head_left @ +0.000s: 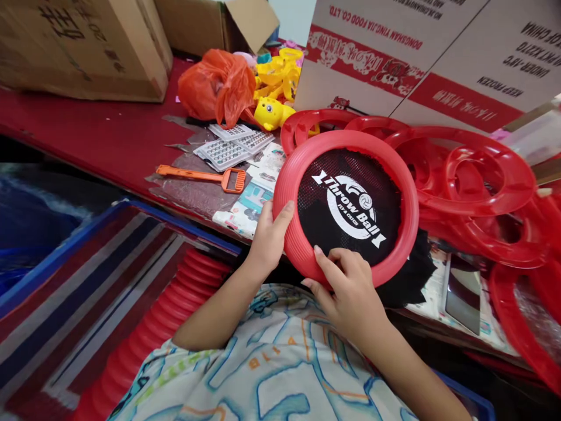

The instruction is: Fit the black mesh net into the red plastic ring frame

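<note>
A red plastic ring disc (397,175) with a black mesh centre printed "Throw Ball" is held tilted over the table's front edge. My left hand (268,237) grips its left rim, thumb on top. My right hand (350,292) holds the lower rim, fingers pressing on the black mesh. Loose black fabric (409,278) hangs under the disc to the right.
Several bare red rings (477,169) lie piled at the right. An orange tool (205,175), grey keypads (234,146), yellow toys (274,79) and an orange bag (219,85) lie on the red table (109,134). Cardboard boxes (83,47) stand behind. A stack of red rings (153,333) fills a bag at lower left.
</note>
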The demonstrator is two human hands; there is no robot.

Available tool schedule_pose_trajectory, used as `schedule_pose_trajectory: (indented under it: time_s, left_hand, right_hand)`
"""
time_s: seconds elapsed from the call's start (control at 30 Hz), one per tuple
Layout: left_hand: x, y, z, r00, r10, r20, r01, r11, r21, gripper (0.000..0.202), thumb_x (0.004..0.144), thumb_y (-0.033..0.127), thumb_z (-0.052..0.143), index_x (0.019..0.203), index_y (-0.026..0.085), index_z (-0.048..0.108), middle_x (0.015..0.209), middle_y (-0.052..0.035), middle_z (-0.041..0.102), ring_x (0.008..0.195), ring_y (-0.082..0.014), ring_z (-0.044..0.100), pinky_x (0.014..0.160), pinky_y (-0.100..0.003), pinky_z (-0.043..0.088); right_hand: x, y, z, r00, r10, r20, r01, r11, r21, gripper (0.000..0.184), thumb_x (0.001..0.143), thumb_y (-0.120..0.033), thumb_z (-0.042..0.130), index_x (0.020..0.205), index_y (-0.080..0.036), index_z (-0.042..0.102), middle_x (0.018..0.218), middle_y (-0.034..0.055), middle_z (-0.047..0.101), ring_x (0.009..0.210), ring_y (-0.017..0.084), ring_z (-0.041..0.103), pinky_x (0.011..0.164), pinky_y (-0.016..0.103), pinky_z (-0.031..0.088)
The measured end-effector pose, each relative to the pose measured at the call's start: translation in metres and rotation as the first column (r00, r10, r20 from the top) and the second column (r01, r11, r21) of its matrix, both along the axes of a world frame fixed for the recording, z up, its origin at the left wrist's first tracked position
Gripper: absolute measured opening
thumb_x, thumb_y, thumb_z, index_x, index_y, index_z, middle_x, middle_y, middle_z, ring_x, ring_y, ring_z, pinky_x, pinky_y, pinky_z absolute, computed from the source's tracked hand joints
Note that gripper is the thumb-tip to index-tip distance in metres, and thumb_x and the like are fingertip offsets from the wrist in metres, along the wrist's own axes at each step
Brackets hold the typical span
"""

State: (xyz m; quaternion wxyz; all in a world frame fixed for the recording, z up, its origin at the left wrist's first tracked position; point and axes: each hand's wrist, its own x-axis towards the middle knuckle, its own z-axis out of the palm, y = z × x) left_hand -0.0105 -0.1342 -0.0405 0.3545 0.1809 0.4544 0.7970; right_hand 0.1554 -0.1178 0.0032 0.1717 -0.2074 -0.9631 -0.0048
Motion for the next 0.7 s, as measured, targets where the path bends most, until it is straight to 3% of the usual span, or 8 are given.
schedule_pose_trajectory:
  time_s: [0.17,0.4,0.7]
  left_hand:
    - [0.001,-0.001,-0.012,0.997,-0.003,0.074,0.004,1.000,-0.003,0.036,0.083,0.047,0.067,0.106,0.020,0.061,0.105,-0.0032,0.068,0.096,-0.0172,0.064,0.091,-0.031,0.050]
    - [-0.008,-0.010,-0.011,0.979,-0.127,0.162,0.132,0.991,-0.020,0.027,0.076,0.036,0.074,0.091,0.016,0.065,0.083,-0.0016,0.070,0.073,-0.0135,0.064,0.073,-0.025,0.052]
    - [-0.003,-0.011,-0.023,0.997,-0.047,0.069,0.054,0.993,-0.109,0.030,0.080,0.040,0.073,0.096,0.016,0.064,0.083,-0.0011,0.068,0.069,-0.0107,0.060,0.065,-0.021,0.050]
  right_hand:
    - [0.003,-0.001,-0.003,0.999,-0.020,0.037,0.021,1.000,-0.023,0.045,0.093,-0.039,0.057,0.127,-0.009,0.058,0.097,0.0127,0.055,0.086,0.023,0.048,0.072,0.037,0.043]
    - [0.006,-0.003,-0.005,0.995,-0.045,0.087,0.049,0.998,-0.046,0.041,0.091,-0.036,0.061,0.124,-0.012,0.061,0.097,0.0117,0.057,0.088,0.023,0.048,0.074,0.036,0.040]
    - [0.007,-0.014,-0.005,0.993,-0.038,0.116,0.050,0.994,-0.098,0.039,0.089,-0.034,0.064,0.121,-0.011,0.063,0.099,0.0111,0.059,0.087,0.022,0.050,0.074,0.036,0.041]
